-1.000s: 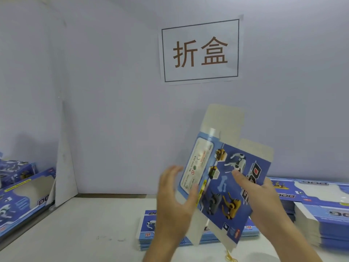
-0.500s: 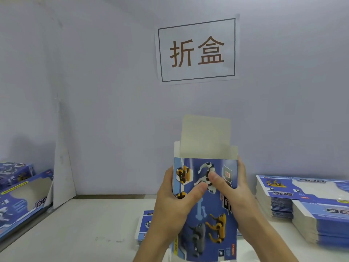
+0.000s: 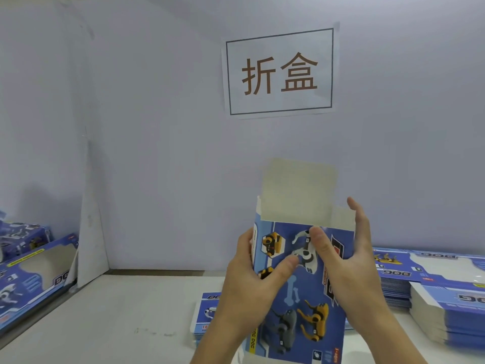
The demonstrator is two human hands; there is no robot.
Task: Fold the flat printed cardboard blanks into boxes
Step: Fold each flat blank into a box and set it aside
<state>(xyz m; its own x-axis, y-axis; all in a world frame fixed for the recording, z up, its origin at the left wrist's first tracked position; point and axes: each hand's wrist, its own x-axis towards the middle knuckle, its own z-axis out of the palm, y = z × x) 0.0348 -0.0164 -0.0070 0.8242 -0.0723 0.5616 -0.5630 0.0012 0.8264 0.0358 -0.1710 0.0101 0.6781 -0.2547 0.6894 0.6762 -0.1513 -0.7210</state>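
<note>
Two hands were seen around one opened box [image 3: 301,285], which was held upright in the air above the near edge of the white worktop [image 3: 118,324]. The left hand [image 3: 252,282] was wrapped round the box's left side, with its thumb pressed flat on the printed blue front. The right hand [image 3: 349,264] was closed on the box's right side: its thumb was laid on the front near the top edge, while the fingers were placed behind the right wall and their tips were raised above it. The box's top was left open, and its plain back flap [image 3: 299,190] was stood upright above the opening.

A low pile of flat blanks [image 3: 207,319] was laid on the worktop just behind the box and partly hidden by the left forearm. Taller stacks of blanks [image 3: 433,285] were kept along the worktop's right edge. Finished window boxes [image 3: 34,279] were set beyond the worktop's left edge. A paper sign [image 3: 280,72] with two characters was fixed to the back wall.
</note>
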